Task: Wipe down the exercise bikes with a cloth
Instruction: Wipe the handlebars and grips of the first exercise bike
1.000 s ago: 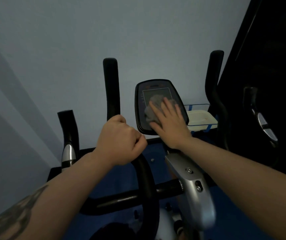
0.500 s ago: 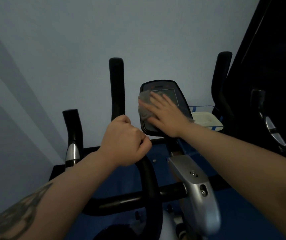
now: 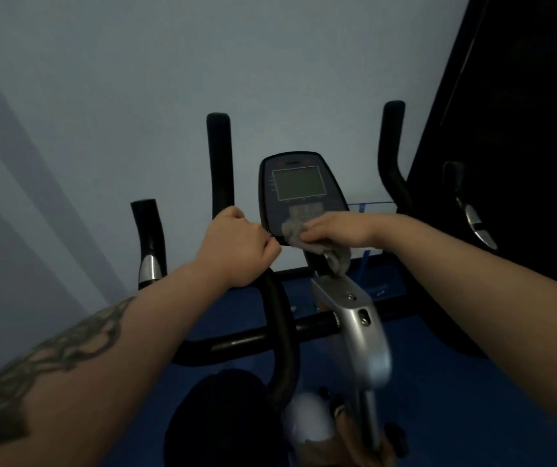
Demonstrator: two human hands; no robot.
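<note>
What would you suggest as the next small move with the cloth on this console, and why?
Probably slide the cloth along the console's bottom edge: the right hand presses it there, part hanging below, while the left hand grips the handlebar.

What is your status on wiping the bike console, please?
Left hand grips black handlebar. Right hand presses grey cloth on console lower edge, screen uncovered. Nothing in the way.
</note>
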